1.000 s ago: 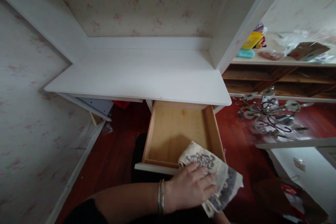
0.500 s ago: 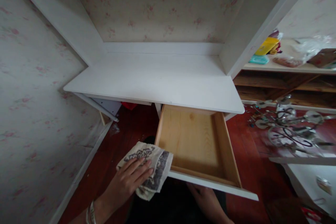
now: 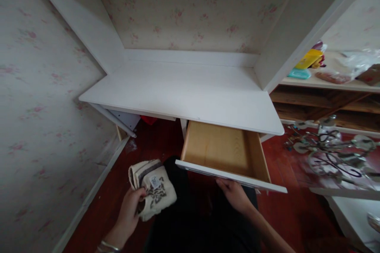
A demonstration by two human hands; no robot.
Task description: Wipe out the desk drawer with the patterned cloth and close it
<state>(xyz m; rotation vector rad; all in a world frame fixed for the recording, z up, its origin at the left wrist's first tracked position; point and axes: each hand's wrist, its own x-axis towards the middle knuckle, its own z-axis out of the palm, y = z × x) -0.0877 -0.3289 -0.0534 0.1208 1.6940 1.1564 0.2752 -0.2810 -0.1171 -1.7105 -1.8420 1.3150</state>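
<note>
My left hand (image 3: 129, 209) grips a folded cream towel (image 3: 160, 193) with dark printing, a dark stripe and a small white label. It holds the towel beside my knees, left of the drawer and apart from it. A wooden drawer (image 3: 216, 142) with a white front stands partly pulled out beneath the white desk (image 3: 190, 91). Its bare pale bottom shows. My right hand (image 3: 236, 195) is at the lower edge of the drawer front, fingers closed against it. The front hides some of the fingertips.
Floral wallpaper (image 3: 38, 99) borders the desk on the left. To the right, a chandelier (image 3: 335, 146) rests low near the red floor (image 3: 285, 174). Behind it is a low wooden shelf (image 3: 303, 97) topped with plastic bags and a yellow item. A white piece of furniture (image 3: 347, 209) stands at lower right.
The drawer has slid partway inward, with my right hand following its front. My left hand has moved the towel away from the drawer's left corner and turned it, showing the label.
</note>
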